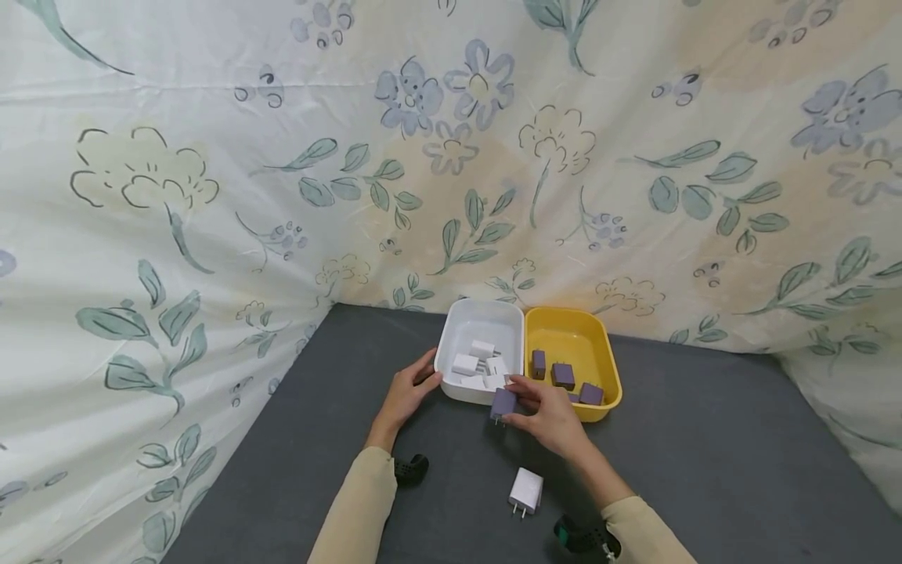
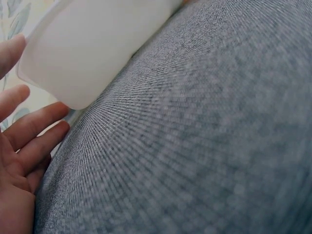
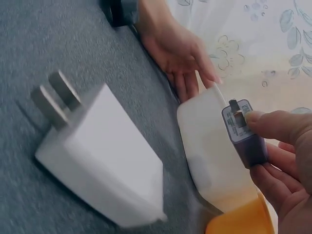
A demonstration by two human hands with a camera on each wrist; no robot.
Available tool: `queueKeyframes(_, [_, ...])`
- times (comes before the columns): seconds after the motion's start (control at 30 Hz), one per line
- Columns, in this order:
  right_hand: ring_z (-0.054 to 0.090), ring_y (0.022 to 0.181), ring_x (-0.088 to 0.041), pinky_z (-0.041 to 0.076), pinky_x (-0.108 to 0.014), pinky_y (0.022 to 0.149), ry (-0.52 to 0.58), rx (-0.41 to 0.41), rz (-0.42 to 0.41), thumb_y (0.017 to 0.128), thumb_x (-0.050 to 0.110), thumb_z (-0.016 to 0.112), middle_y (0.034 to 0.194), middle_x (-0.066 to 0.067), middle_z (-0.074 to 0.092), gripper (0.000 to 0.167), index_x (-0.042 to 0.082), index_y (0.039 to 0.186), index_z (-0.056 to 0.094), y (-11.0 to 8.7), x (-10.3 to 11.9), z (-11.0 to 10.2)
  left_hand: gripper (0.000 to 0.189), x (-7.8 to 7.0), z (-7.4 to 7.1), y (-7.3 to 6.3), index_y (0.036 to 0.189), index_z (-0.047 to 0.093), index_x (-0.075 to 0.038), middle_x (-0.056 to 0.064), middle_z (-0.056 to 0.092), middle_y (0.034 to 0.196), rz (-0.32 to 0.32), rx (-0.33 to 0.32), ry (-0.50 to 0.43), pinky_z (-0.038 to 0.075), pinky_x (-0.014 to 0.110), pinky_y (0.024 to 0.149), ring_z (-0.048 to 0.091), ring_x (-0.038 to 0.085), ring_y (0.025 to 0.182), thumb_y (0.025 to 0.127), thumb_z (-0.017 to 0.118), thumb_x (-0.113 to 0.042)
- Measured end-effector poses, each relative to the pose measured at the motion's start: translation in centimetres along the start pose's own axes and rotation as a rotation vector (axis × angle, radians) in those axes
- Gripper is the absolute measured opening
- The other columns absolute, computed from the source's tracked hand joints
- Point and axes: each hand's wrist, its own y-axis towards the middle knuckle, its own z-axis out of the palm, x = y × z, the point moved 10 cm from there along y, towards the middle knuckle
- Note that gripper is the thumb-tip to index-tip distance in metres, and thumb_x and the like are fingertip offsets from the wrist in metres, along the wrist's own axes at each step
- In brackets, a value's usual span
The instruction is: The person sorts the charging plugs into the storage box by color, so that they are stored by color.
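My right hand (image 1: 553,419) pinches a purple charger plug (image 1: 503,403) between thumb and fingers, just in front of the white bin (image 1: 444,356). In the right wrist view the charger (image 3: 246,136) shows its printed end and metal prongs, the thumb lying beside them. At the white bin's left side, my left hand (image 1: 405,395) has relaxed fingers, with a fingertip at the rim. The left wrist view shows that hand (image 2: 24,151) beside the bin's pale wall (image 2: 92,53). A white charger plug (image 1: 526,490) lies on the grey table, nearer to me, prongs facing me.
Several white chargers (image 1: 465,364) sit inside the white bin. Against its right side stands a yellow bin (image 1: 611,368) with several purple chargers (image 1: 562,375). Both bins rest on the grey tabletop (image 1: 705,446), close to a floral curtain (image 1: 479,157) behind and at the sides.
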Motion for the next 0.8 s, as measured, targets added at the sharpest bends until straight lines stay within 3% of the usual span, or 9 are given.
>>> queueKeyframes(0.2, [0.069, 0.108, -0.028, 0.053, -0.038, 0.09, -0.011, -0.047, -0.026, 0.073, 0.012, 0.085, 0.118, -0.011, 0.071, 0.069, 0.002, 0.135, 0.056, 0.0, -0.3, -1.6, 0.057, 0.1, 0.1, -0.1, 0.149, 0.039, -0.006, 0.022, 0.059, 0.134, -0.017, 0.0, -0.026, 0.042, 0.052, 0.105, 0.054, 0.034, 0.129, 0.097, 0.06, -0.018])
queueKeyframes(0.4, [0.068, 0.109, -0.034, 0.053, -0.041, 0.087, -0.03, -0.217, -0.046, 0.074, 0.005, 0.083, 0.12, -0.02, 0.068, 0.067, -0.002, 0.134, 0.055, -0.1, -0.8, -4.4, 0.057, 0.4, 0.1, 0.0, 0.149, 0.04, -0.008, 0.021, 0.058, 0.136, -0.014, 0.0, -0.023, 0.042, 0.052, 0.106, 0.054, 0.033, 0.129, 0.097, 0.061, -0.021])
queueKeyframes(0.53, [0.069, 0.106, -0.036, 0.053, -0.045, 0.086, -0.057, -0.293, 0.038, 0.076, 0.006, 0.082, 0.122, -0.02, 0.067, 0.067, -0.001, 0.136, 0.052, 0.0, -1.9, -6.0, 0.059, 0.3, 0.2, 0.0, 0.15, 0.038, -0.006, 0.022, 0.058, 0.136, -0.003, 0.011, -0.029, 0.041, 0.053, 0.106, 0.054, 0.035, 0.129, 0.097, 0.061, -0.021])
queueKeyframes(0.8, [0.064, 0.115, -0.036, 0.051, -0.042, 0.091, -0.056, -0.332, 0.194, 0.08, 0.008, 0.079, 0.13, -0.02, 0.063, 0.069, -0.001, 0.141, 0.047, 0.4, -4.6, -7.1, 0.061, 0.2, 0.3, -0.1, 0.15, 0.037, -0.006, 0.022, 0.059, 0.134, 0.021, 0.014, -0.031, 0.042, 0.052, 0.106, 0.055, 0.034, 0.128, 0.097, 0.061, -0.023])
